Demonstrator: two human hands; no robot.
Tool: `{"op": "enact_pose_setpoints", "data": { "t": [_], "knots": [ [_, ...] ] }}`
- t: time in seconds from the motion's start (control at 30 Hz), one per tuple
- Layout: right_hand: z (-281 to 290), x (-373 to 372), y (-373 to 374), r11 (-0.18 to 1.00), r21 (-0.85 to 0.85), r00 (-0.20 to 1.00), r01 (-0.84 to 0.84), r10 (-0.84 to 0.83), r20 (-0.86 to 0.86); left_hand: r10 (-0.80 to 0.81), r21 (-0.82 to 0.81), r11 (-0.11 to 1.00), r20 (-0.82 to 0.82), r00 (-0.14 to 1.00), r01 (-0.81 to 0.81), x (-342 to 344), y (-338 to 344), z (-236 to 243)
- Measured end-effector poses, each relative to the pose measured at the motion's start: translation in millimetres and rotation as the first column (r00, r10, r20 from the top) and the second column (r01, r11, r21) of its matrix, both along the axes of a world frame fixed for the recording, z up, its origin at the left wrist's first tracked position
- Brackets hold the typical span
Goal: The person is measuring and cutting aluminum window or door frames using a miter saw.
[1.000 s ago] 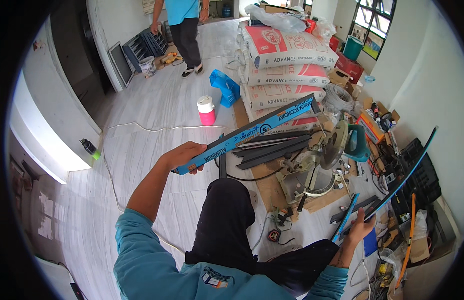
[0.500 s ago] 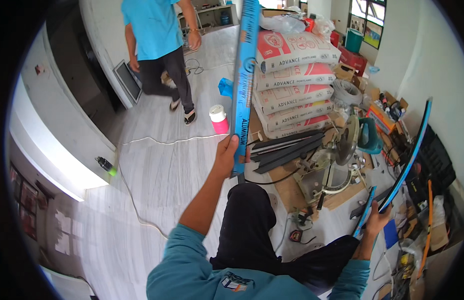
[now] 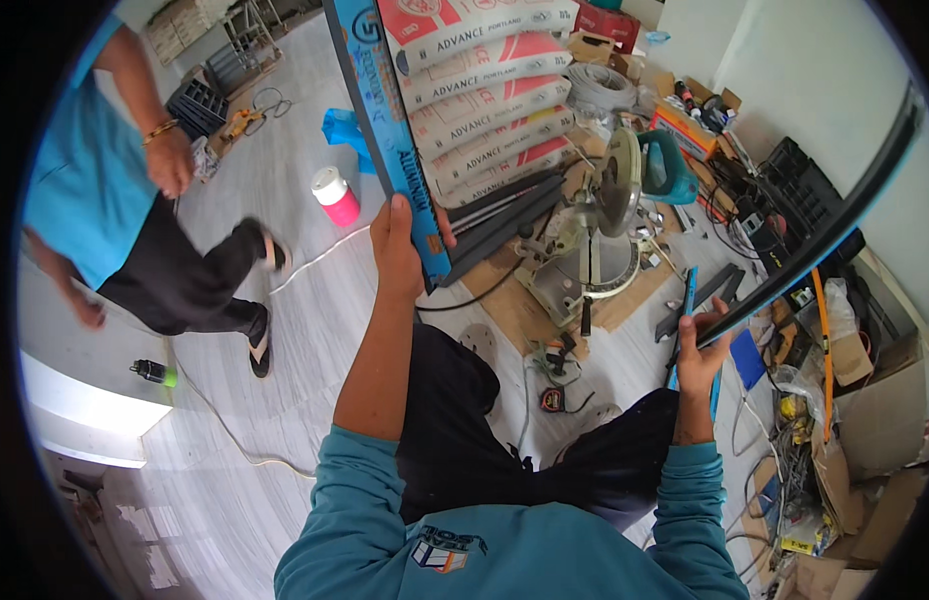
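Note:
My left hand (image 3: 397, 250) is wrapped round the lower end of a long aluminium profile (image 3: 380, 100), covered in blue printed film and rising out of the top of the view. My right hand (image 3: 699, 360) grips a second aluminium profile (image 3: 835, 243), dark with a blue edge, which slants up to the right. A narrow blue-filmed strip (image 3: 690, 290) runs beside the right hand; whether that hand holds it too I cannot tell. Between the hands, on the floor ahead, stands a miter saw (image 3: 620, 190) with a round blade. Dark profile pieces (image 3: 510, 215) lie left of the saw.
Stacked cement bags (image 3: 490, 110) stand behind the saw. A person in a blue shirt (image 3: 90, 190) walks at the left. A pink-and-white jug (image 3: 337, 198), a cable (image 3: 220, 422) and a tape measure (image 3: 553, 400) are on the floor. Tools, boxes and wires crowd the right, near an orange strip (image 3: 825, 350).
My view has swung right and down. The right-hand profile now points more steeply across to the right, and the left-hand one leans left. The other person has stepped nearer on the left.

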State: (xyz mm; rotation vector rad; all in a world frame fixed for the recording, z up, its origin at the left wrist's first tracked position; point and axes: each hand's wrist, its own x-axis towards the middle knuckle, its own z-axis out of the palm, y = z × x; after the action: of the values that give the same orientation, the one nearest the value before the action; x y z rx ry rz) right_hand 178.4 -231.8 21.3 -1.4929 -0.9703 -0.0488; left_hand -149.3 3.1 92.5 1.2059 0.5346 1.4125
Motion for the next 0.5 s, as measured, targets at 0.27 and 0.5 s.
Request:
{"op": "enact_pose_setpoints", "data": {
  "t": [0.27,0.5],
  "knots": [
    [-9.6,-3.6,7.6,0.94,-0.34,0.997,0.027,0.0,0.078,0.08,-0.107,0.991,0.031,0.996,-0.076,7.5,15.3,-41.8],
    [-16.9,-19.4,47.9,0.713,-0.66,0.956,-0.238,0.292,-0.03,0.09,-0.226,0.972,0.093,0.992,-0.067,1.5,20.9,-41.6]
  ]
}}
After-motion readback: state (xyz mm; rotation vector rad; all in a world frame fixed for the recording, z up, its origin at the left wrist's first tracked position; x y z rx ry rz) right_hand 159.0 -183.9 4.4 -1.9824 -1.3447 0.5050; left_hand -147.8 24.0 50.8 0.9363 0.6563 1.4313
